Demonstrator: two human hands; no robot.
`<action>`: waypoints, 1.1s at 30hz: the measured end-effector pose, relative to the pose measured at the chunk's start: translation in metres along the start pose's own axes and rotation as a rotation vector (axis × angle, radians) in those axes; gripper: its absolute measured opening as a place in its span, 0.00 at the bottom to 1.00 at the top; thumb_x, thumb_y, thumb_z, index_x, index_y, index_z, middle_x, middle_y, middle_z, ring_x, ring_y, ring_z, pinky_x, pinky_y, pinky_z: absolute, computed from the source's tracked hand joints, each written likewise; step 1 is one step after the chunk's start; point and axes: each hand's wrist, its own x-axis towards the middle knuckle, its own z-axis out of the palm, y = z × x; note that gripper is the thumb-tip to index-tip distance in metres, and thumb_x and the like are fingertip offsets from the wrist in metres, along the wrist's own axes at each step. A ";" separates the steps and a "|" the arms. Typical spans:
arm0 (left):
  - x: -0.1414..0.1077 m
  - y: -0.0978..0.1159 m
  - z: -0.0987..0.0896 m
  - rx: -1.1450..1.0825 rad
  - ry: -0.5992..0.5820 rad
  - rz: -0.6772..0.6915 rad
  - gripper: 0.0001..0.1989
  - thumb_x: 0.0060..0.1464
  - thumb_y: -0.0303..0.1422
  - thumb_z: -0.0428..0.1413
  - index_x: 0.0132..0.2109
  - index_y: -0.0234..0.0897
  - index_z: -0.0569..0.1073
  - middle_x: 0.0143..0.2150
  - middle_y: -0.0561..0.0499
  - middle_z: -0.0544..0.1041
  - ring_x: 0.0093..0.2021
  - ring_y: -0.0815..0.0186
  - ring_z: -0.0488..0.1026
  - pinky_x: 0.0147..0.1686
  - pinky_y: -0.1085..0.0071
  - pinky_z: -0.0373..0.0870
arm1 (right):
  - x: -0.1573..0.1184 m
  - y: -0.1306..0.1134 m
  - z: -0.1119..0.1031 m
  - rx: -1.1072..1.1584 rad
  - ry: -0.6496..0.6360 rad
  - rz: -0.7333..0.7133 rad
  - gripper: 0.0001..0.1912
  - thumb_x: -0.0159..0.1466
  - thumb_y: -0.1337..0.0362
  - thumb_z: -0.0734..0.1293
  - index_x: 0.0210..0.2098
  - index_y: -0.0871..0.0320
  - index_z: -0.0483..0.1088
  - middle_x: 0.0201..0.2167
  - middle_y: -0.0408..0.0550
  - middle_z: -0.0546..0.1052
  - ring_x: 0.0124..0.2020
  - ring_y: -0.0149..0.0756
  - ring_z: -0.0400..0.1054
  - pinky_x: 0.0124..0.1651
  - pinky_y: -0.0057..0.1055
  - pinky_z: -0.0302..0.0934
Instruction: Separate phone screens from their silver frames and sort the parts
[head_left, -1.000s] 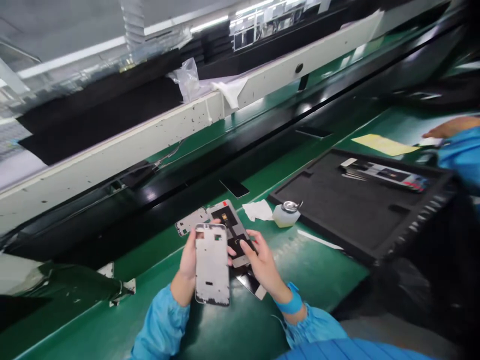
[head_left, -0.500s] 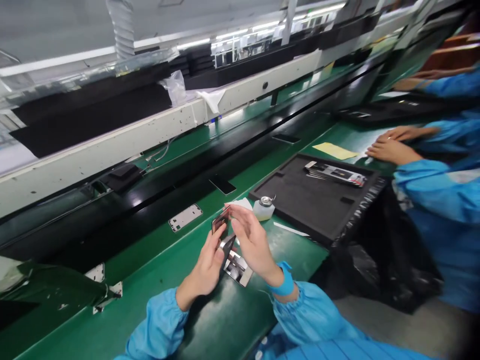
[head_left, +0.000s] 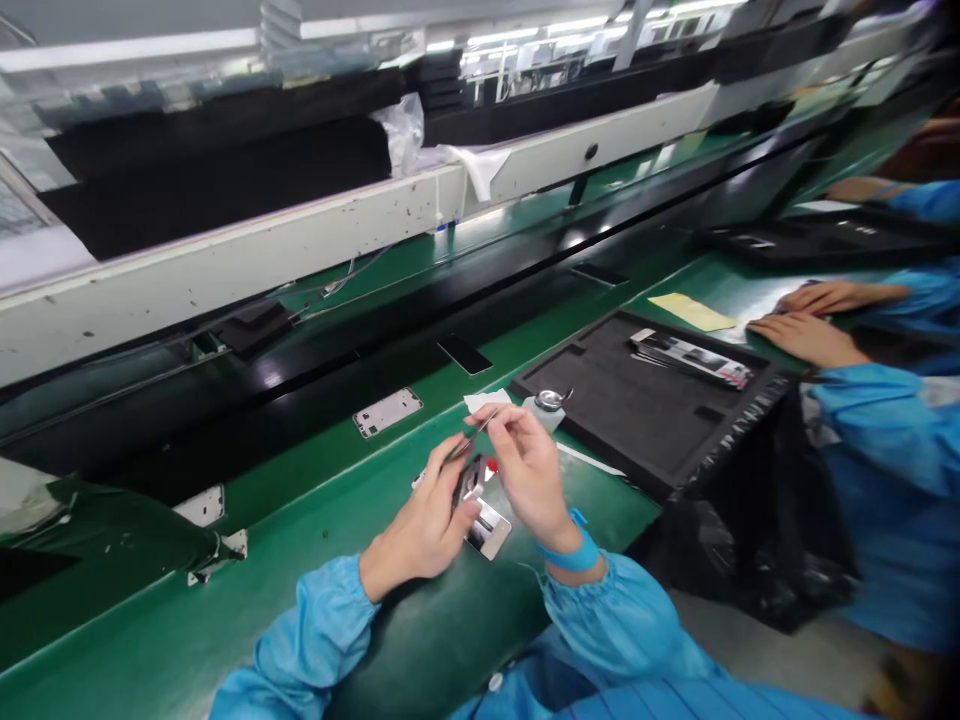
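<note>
My left hand [head_left: 424, 525] is closed around a phone screen panel [head_left: 459, 448], which stands tilted so that mostly its thin edge shows. A small dark block with a silvery rim [head_left: 470, 480] sits between that hand's thumb and fingers. Thumb and fingertips of my right hand [head_left: 525, 465] pinch together at the far end of the panel, on a thin strip or edge too fine to make out. Beneath the hands a flat silver-and-dark part [head_left: 491, 532] lies on the green bench [head_left: 315, 590]. A small red spot [head_left: 491, 466] shows between the hands.
Right of my hands stand a white bottle with a metal top [head_left: 550, 402] and a black foam tray [head_left: 600, 400] holding stacked parts [head_left: 690, 358]. Beyond, a silver phone frame [head_left: 388, 412] and a dark phone panel [head_left: 465, 353] lie on the line. A co-worker's hands [head_left: 810, 335] are at right.
The panel has tilted from showing its dark face to nearly edge-on. My right fingertips have closed into a pinch at its far end. The view has shifted slightly.
</note>
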 end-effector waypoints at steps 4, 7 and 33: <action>0.009 -0.005 -0.016 -0.152 0.271 -0.141 0.33 0.73 0.54 0.51 0.72 0.38 0.70 0.74 0.33 0.66 0.66 0.44 0.74 0.69 0.47 0.70 | 0.009 0.021 -0.041 -0.210 -0.158 -0.014 0.19 0.73 0.44 0.69 0.35 0.52 0.69 0.57 0.55 0.79 0.61 0.51 0.73 0.65 0.51 0.69; 0.013 -0.010 -0.033 -0.375 0.447 -0.241 0.38 0.67 0.60 0.56 0.71 0.37 0.72 0.64 0.34 0.76 0.46 0.53 0.82 0.51 0.55 0.80 | 0.015 0.062 -0.075 -0.573 -0.407 0.202 0.28 0.68 0.33 0.65 0.32 0.52 0.69 0.45 0.55 0.81 0.49 0.50 0.76 0.52 0.47 0.73; -0.007 0.057 -0.056 -1.337 0.122 -0.307 0.49 0.65 0.67 0.50 0.79 0.40 0.55 0.42 0.40 0.86 0.36 0.52 0.84 0.41 0.56 0.79 | -0.014 -0.025 -0.002 0.188 -0.686 0.548 0.27 0.71 0.38 0.69 0.31 0.55 0.75 0.23 0.45 0.74 0.24 0.39 0.74 0.31 0.38 0.75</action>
